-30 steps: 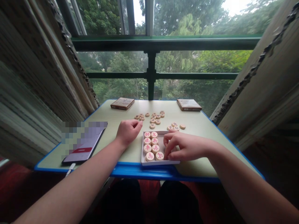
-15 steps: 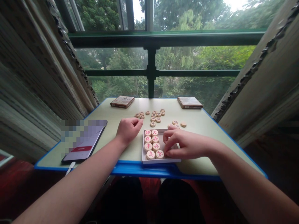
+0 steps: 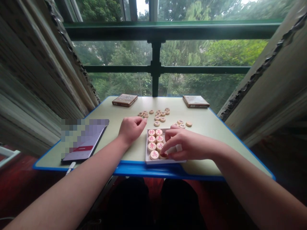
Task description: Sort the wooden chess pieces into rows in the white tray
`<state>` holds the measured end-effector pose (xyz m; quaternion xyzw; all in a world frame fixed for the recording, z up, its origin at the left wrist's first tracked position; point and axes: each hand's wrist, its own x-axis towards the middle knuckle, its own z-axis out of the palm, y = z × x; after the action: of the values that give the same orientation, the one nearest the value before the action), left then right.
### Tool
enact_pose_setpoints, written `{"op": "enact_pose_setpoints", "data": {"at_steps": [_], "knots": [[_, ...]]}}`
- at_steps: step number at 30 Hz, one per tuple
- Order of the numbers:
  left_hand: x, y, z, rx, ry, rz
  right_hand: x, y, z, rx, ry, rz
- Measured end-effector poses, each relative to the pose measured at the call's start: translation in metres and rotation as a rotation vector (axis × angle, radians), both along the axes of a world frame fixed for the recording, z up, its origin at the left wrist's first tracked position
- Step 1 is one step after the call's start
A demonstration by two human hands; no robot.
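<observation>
A shallow white box [image 3: 148, 161] stands at the table's near edge. Inside it, on the left, two columns of round wooden Chinese chess pieces [image 3: 152, 146] lie flat, marked with red characters. My right hand [image 3: 188, 144] is bent over the box's right part, its fingertips closed on the nearest piece of the second column [image 3: 163, 156], whose face is mostly covered and shaded. My left hand [image 3: 131, 129] rests curled on the table just beyond the box's left side; whatever its fingers might hold is hidden.
Several dark-marked chess pieces [image 3: 157, 118] lie loose beyond the box, with one blank-faced piece [image 3: 189, 124] to the right. Two flat boxes [image 3: 125, 100] [image 3: 196, 101] sit at the far corners. A phone [image 3: 83, 140] with a cable lies on the left. Curtains flank the table [image 3: 230, 156].
My right hand's fingertips have moved left, from beside the nearest piece of the second column onto it. My left hand keeps its place. The camera view has tilted slightly downward.
</observation>
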<state>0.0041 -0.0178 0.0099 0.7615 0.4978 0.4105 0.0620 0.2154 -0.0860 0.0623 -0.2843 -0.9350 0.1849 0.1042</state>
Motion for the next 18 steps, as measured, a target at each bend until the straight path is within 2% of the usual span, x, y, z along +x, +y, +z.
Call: {"op": "enact_pose_setpoints", "data": {"at_steps": [18], "knots": [[0.0003,-0.0004,0.0014,-0.023,-0.002,0.013,0.0012,0.0056,0.0014,-0.094,0.012,-0.026]]}}
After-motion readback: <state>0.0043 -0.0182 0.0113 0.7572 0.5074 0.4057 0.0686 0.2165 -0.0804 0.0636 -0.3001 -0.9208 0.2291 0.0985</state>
